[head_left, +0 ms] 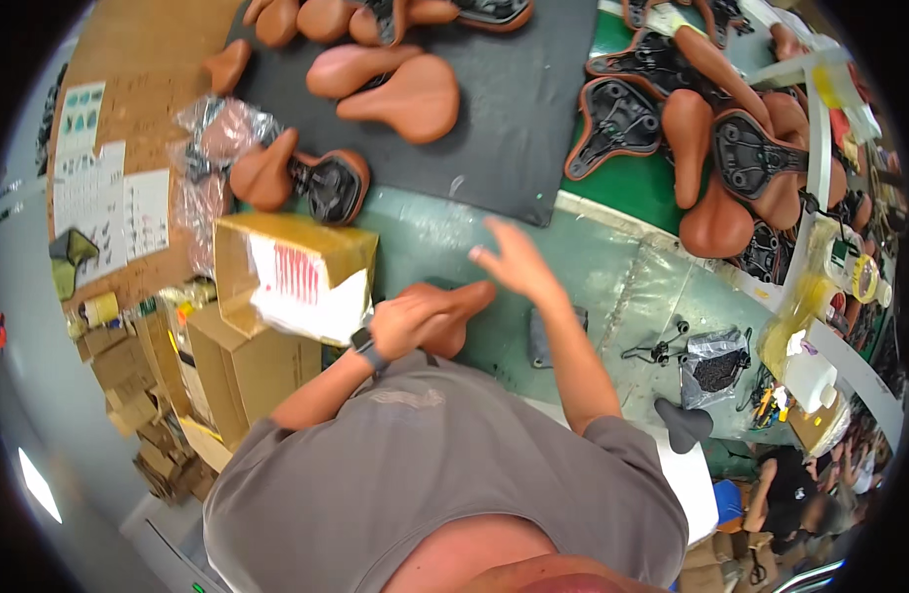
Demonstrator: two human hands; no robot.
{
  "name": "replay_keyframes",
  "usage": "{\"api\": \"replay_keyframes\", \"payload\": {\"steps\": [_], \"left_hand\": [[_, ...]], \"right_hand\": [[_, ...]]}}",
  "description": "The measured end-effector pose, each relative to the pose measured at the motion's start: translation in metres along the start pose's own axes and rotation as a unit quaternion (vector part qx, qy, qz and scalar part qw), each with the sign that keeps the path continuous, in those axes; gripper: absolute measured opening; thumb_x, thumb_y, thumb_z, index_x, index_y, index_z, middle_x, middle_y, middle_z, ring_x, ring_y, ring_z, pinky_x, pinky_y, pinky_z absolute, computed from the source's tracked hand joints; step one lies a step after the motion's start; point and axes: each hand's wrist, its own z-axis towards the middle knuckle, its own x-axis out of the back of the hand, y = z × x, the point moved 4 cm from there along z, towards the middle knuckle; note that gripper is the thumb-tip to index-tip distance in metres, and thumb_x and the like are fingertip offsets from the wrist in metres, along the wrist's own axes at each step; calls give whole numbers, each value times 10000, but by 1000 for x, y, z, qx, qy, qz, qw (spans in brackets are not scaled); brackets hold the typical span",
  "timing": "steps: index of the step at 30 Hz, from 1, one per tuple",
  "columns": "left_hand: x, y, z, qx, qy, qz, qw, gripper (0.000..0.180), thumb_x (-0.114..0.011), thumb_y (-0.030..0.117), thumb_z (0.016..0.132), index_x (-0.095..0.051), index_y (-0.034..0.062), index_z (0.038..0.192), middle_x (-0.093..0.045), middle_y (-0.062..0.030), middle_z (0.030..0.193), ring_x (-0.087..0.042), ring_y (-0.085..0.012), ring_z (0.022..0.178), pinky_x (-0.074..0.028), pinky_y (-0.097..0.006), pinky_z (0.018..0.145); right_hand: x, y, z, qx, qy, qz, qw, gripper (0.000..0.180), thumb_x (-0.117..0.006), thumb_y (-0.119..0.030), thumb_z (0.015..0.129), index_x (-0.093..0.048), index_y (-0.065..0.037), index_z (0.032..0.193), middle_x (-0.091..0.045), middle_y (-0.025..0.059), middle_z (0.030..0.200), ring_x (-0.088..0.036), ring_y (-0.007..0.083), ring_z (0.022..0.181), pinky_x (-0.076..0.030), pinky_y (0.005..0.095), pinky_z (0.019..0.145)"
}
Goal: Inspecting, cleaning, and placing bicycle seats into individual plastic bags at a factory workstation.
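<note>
On the green tabletop, close in front of me, lies a brown bicycle saddle with its nose toward the right. My left hand, with a watch on the wrist, is closed over the saddle's near left part and hides some of it. Holding nothing, my right hand hovers to the right of the saddle's nose, its fingers apart. Just left of the saddle, an open cardboard box contains white sheets with red print. A small dark flat block lies beside my right forearm.
More brown saddles rest on a black mat ahead. Saddles, some underside up, crowd the right side behind a metal frame. A plastic-bagged dark part and a grey saddle-shaped piece lie right. Cardboard boxes stand left.
</note>
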Motion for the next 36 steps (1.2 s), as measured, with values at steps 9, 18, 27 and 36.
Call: {"api": "replay_keyframes", "payload": {"steps": [9, 18, 27, 36], "left_hand": [[47, -213, -224, 344, 256, 23, 903, 228, -731, 279, 1081, -820, 74, 1124, -822, -167, 1004, -803, -360, 926, -615, -453, 802], [-31, -349, -242, 346, 113, -86, 927, 288, -850, 364, 976, -781, 96, 1056, -745, -143, 1047, -739, -354, 967, -594, -469, 866], [15, -309, -224, 172, 212, -102, 957, 208, -682, 245, 1054, -814, 86, 1032, -755, -199, 1152, -757, -430, 1027, -614, -537, 901], [-6, -352, -257, 155, 107, 15, 982, 386, -774, 430, 1004, -863, 59, 1061, -808, -199, 1171, -763, -401, 1107, -615, -533, 1010]], "right_hand": [[-156, -40, -130, 31, -192, -441, 876, 986, -900, -255, 851, -450, -187, 1725, -679, 153, 1252, -684, 379, 1247, -587, 509, 1076], [-209, -51, -229, -309, -113, 52, 943, 849, -881, -260, 924, -485, -62, 1648, -754, 183, 1146, -757, 331, 858, -644, 434, 732], [-315, -40, -321, -460, 115, 524, 707, 402, -794, -247, 1052, -699, 15, 1342, -778, 180, 1158, -753, 290, 884, -662, 447, 753], [-370, -90, -252, -435, 221, 566, 665, 303, -797, -179, 1028, -694, 34, 1218, -754, 157, 1046, -745, 280, 903, -668, 417, 779]]}}
